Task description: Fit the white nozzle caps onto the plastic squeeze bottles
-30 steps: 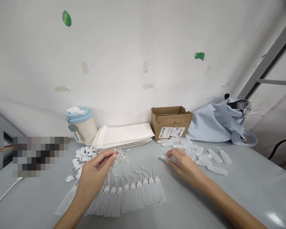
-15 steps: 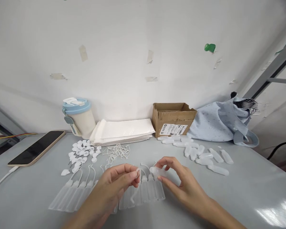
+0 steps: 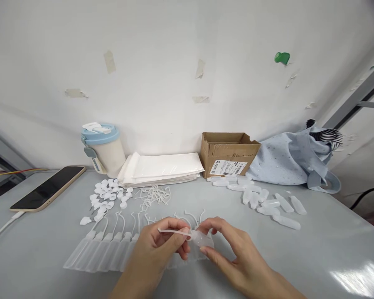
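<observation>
Between the thumb and fingers of my right hand (image 3: 233,253) is a small translucent plastic bottle (image 3: 203,239), lying on its side with its neck toward the left. My left hand (image 3: 163,249) pinches a thin white plastic strap (image 3: 173,232) at the bottle's neck; its free tail points left. Whether the strap's ring is fully around the neck, I cannot tell. Under and beside my hands lies a row of similar bottles (image 3: 95,254) with straps curling from their necks. My left hand hides part of that row.
White caps (image 3: 104,194) and a tangle of loose straps (image 3: 156,196) lie behind the row. Loose bottles (image 3: 269,204) are scattered at right. Along the back stand a cup (image 3: 107,155), white envelopes (image 3: 162,168), a cardboard box (image 3: 229,155) and a blue bag (image 3: 280,162). A phone (image 3: 48,189) lies left.
My left hand has moved right and brought the strap against the bottle's neck. The strap's tail, which hung down, now points left. The view has shifted slightly.
</observation>
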The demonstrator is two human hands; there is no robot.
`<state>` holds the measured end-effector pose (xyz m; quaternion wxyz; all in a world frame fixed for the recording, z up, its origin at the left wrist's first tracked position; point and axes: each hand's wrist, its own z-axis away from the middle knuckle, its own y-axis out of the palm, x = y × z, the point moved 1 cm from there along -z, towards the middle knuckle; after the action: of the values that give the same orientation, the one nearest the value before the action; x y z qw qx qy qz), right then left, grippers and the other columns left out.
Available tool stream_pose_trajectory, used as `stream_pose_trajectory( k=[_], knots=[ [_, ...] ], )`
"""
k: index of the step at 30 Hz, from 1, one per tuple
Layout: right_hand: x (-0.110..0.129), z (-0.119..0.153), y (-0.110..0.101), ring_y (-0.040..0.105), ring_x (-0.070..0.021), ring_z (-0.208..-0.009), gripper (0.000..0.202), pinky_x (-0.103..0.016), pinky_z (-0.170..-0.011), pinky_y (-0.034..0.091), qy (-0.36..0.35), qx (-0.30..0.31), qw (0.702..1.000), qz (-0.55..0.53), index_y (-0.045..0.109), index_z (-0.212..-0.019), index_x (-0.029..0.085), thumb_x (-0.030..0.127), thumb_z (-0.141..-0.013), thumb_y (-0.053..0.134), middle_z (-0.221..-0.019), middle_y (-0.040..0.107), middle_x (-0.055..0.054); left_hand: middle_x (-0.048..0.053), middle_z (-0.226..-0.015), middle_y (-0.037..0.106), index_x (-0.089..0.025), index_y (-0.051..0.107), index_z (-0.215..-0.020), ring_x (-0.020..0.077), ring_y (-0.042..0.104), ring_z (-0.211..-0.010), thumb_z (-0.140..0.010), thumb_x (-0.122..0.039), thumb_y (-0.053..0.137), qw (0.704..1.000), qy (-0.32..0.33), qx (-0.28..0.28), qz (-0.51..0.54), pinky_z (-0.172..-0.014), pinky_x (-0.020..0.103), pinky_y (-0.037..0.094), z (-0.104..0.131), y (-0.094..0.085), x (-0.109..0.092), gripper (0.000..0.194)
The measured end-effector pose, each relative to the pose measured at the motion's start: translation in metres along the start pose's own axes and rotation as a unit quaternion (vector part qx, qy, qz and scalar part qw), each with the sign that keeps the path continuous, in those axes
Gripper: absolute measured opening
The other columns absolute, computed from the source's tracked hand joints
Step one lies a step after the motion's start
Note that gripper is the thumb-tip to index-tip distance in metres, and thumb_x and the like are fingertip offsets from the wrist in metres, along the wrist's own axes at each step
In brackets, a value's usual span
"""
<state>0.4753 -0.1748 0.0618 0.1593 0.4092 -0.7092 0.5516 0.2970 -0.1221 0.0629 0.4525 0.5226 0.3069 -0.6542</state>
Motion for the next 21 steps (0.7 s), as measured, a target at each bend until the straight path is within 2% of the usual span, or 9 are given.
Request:
stream_pose_trajectory(
  k=[5,9,13,16,19,21],
  knots=[
    [0.001,0.002,0.001,0.064,-0.0171,-0.089,0.033,-0.027,-0.08,0.053,-0.014,0.025,1.0,-0.003,0.051,-0.116,0.024,0.016,-0.086,0.06,-0.097,0.068,-0.004,-0.001,-0.059,0.062,-0.019,0.069,-0.076,0.0147,0.057,-0.056,-0.074,-0.041,0.064,0.999,0.016,-0.021,-0.033,-0.06,0.026,0.046,0.001,0.001,0.003,0.023],
    [0.001,0.003,0.003,0.065,-0.0184,-0.091,0.044,-0.028,-0.082,0.052,-0.015,0.021,0.999,-0.021,0.047,-0.126,0.026,0.015,-0.086,0.06,-0.1,0.068,-0.005,0.0,-0.062,0.061,-0.02,0.071,-0.075,0.0151,0.056,-0.058,-0.077,-0.041,0.061,0.998,0.035,0.002,-0.055,-0.059,0.026,0.048,0.001,0.001,0.005,0.023],
    [0.003,0.0,0.002,0.064,-0.0177,-0.089,0.04,-0.028,-0.078,0.053,-0.016,0.025,0.998,-0.061,0.052,-0.126,0.025,0.014,-0.088,0.055,-0.101,0.068,-0.006,0.002,-0.07,0.061,-0.022,0.071,-0.075,0.0148,0.056,-0.061,-0.081,-0.04,0.059,0.991,0.106,-0.005,-0.085,-0.058,0.024,0.049,0.004,0.002,0.004,0.023],
    [0.005,-0.003,0.001,0.063,-0.0163,-0.084,0.034,-0.026,-0.076,0.052,-0.003,0.013,0.996,-0.089,0.059,-0.12,0.024,0.015,-0.088,0.056,-0.095,0.069,-0.004,0.003,-0.083,0.066,-0.025,0.072,-0.086,0.0169,0.06,-0.073,-0.083,-0.036,0.059,0.979,0.17,-0.006,-0.109,-0.062,0.024,0.05,0.006,0.004,0.006,0.018],
    [0.006,-0.004,0.0,0.063,-0.0163,-0.08,0.028,-0.027,-0.077,0.052,0.041,-0.004,0.994,-0.101,0.064,-0.114,0.022,0.02,-0.085,0.061,-0.09,0.071,-0.003,0.003,-0.092,0.068,-0.027,0.071,-0.095,0.0176,0.063,-0.08,-0.085,-0.033,0.058,0.967,0.214,0.006,-0.141,-0.066,0.025,0.051,0.005,0.003,0.009,0.017],
    [0.005,-0.003,0.001,0.064,-0.0168,-0.08,0.029,-0.029,-0.079,0.052,0.075,-0.002,0.991,-0.112,0.065,-0.113,0.022,0.022,-0.084,0.063,-0.093,0.072,-0.003,0.003,-0.092,0.068,-0.026,0.07,-0.095,0.0167,0.063,-0.077,-0.086,-0.032,0.056,0.962,0.219,0.011,-0.161,-0.066,0.025,0.051,0.005,0.003,0.01,0.017]
  ],
)
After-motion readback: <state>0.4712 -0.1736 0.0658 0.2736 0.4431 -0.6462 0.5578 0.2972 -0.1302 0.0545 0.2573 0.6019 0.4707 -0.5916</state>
